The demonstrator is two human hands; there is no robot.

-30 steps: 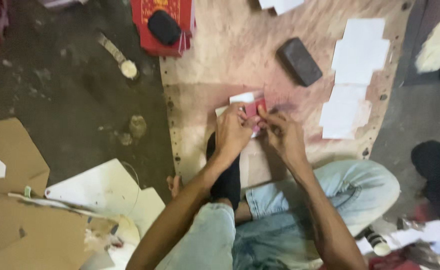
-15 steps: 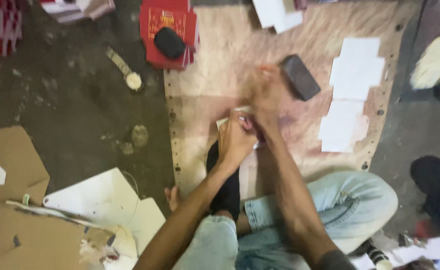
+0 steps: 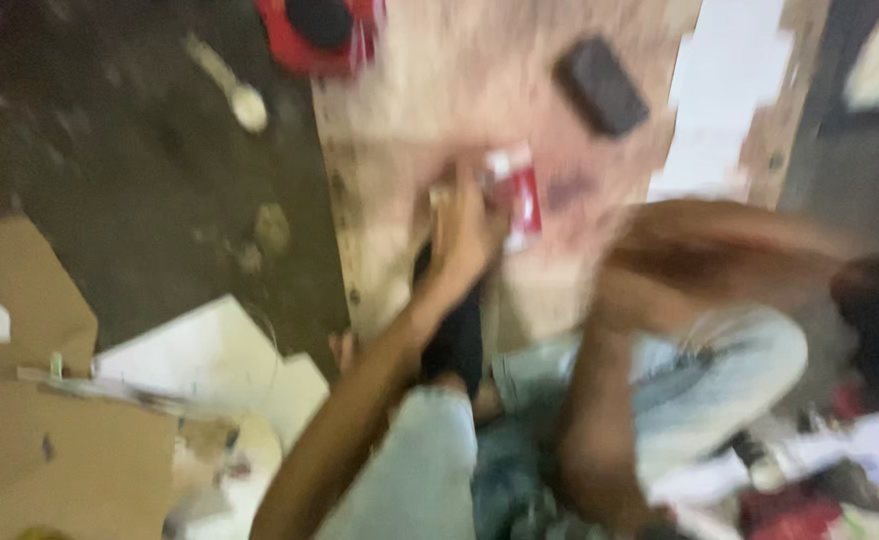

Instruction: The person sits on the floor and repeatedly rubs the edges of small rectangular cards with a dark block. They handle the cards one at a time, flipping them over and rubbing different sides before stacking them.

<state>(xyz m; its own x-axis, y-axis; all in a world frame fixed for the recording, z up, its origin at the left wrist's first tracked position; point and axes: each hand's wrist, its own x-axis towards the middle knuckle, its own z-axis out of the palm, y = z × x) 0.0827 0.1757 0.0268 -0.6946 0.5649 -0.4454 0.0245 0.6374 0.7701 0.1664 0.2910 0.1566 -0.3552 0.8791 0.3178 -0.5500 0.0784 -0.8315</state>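
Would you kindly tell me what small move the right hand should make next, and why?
Probably bring the right arm back over the board to the red-and-white piece. Only the left hand is on that piece, while the right arm is swung out to the side, its hand lost in blur.

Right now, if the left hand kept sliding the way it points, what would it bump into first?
The left hand points up the mat, resting on the small red and white box. Past that, probably the dark block, though the picture is blurry.
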